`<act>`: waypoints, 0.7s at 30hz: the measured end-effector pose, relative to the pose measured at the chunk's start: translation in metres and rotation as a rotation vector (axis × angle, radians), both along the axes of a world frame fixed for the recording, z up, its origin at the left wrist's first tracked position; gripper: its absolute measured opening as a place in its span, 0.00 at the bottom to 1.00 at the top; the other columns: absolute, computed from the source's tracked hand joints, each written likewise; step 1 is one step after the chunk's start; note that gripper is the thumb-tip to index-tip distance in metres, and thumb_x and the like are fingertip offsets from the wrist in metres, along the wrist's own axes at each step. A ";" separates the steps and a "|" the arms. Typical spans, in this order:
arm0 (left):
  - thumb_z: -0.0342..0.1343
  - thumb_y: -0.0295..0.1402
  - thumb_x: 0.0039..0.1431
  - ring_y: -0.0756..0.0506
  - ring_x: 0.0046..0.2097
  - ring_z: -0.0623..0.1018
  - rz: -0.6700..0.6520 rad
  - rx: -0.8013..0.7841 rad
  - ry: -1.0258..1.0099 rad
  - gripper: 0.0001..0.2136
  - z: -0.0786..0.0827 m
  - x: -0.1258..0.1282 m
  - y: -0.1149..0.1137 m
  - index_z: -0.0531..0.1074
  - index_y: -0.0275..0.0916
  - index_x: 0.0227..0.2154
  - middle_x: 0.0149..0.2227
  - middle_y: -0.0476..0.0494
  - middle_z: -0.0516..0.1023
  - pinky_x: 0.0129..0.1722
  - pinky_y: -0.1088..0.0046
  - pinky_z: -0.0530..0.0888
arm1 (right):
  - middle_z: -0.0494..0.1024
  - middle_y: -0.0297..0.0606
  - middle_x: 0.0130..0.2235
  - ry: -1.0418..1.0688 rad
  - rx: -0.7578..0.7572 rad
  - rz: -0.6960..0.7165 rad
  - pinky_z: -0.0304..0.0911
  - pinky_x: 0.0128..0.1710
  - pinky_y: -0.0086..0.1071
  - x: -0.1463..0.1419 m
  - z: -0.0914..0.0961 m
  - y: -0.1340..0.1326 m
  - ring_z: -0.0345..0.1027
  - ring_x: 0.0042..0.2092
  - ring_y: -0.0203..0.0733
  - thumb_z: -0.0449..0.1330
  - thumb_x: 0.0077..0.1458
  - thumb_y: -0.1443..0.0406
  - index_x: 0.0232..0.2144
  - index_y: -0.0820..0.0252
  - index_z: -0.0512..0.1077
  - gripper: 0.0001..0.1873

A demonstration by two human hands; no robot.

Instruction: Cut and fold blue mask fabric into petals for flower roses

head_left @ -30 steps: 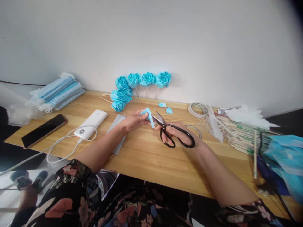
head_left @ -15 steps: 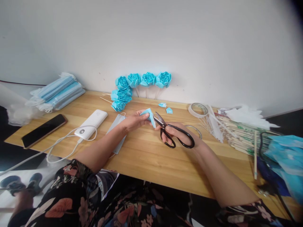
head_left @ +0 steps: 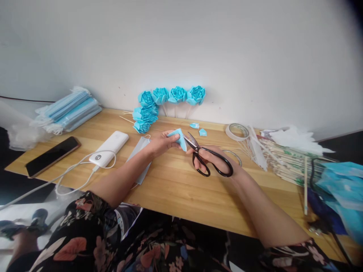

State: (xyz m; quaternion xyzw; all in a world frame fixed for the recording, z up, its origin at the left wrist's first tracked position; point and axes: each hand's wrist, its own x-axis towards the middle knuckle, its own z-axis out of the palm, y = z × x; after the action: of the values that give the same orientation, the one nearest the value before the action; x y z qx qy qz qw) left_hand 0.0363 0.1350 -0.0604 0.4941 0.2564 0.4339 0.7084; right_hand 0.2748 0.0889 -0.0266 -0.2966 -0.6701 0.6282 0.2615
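**Scissors at blue fold, mid-table**

Pinching folded blue piece [head_left: 178, 138] w/ left hand [head_left: 160, 142]: thumb on top, fingers curled under, closed tight on its L side. Holding it just above wooden table [head_left: 176, 192], approx. centre, w/ pointed end angled down toward the R. Gripping black scissors [head_left: 208, 160] w/ right hand [head_left: 219, 160]: fingers through the loops, wrapped round the handles, wrist low near tabletop. W/ blades parted a little, tips aimed up & L, meeting R edge of the piece. Can't tell if actually biting into it or just touching.

Elsewhere on table, L to R:
- Stack of blue face masks [head_left: 69, 111] at far L, close to wall.
- Dark phone [head_left: 52, 156] lying flat near L front edge.
- White power bank [head_left: 109, 148] w/ white cable [head_left: 76, 170] looping off front edge.
- Single flat mask [head_left: 138, 151] partly under L forearm.

Behind the hands, by wall: cluster of blue roses [head_left: 170, 96] on thin sticks, some upright, some lower on tabletop. Two small blue scraps [head_left: 198, 129] just beyond scissors.

To the R:
- Tape roll [head_left: 237, 131] lying flat near wall.
- Second thin ring [head_left: 234, 155] partly hidden behind R hand.
- Bundle of wooden sticks [head_left: 283, 160].
- White paper pile [head_left: 297, 138] at back of the bundle.
- Blue bag [head_left: 343, 192] at far R edge.
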 end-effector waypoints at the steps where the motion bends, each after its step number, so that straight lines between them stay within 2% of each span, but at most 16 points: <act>1: 0.70 0.44 0.49 0.47 0.35 0.80 0.003 -0.002 0.000 0.19 0.000 0.000 0.000 0.81 0.32 0.35 0.34 0.38 0.82 0.37 0.72 0.76 | 0.77 0.37 0.29 0.002 0.005 -0.001 0.63 0.23 0.28 0.000 0.000 0.000 0.65 0.23 0.33 0.54 0.64 0.47 0.48 0.65 0.73 0.27; 9: 0.71 0.44 0.48 0.46 0.35 0.80 0.014 -0.027 0.006 0.19 0.001 0.001 -0.001 0.80 0.31 0.33 0.34 0.37 0.82 0.37 0.71 0.77 | 0.77 0.38 0.29 -0.008 -0.039 -0.035 0.62 0.22 0.28 -0.001 0.000 0.000 0.66 0.23 0.34 0.55 0.63 0.45 0.48 0.65 0.73 0.29; 13: 0.71 0.44 0.49 0.47 0.36 0.80 0.037 -0.040 -0.009 0.19 -0.001 -0.001 0.001 0.81 0.31 0.35 0.35 0.38 0.82 0.38 0.71 0.77 | 0.77 0.37 0.29 0.026 -0.041 -0.051 0.61 0.21 0.28 0.001 -0.001 0.001 0.65 0.22 0.33 0.55 0.63 0.47 0.48 0.64 0.74 0.26; 21: 0.71 0.43 0.49 0.47 0.34 0.80 0.034 -0.073 -0.059 0.18 -0.004 -0.004 0.003 0.80 0.32 0.34 0.34 0.39 0.83 0.37 0.73 0.77 | 0.76 0.37 0.29 -0.006 -0.051 -0.034 0.62 0.21 0.28 0.001 0.000 0.000 0.66 0.23 0.34 0.55 0.63 0.46 0.47 0.64 0.73 0.27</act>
State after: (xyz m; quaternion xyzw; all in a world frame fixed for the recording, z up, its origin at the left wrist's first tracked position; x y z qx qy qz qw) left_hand 0.0327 0.1378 -0.0642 0.4503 0.2593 0.4504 0.7260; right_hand 0.2759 0.0892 -0.0262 -0.3165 -0.6496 0.6395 0.2625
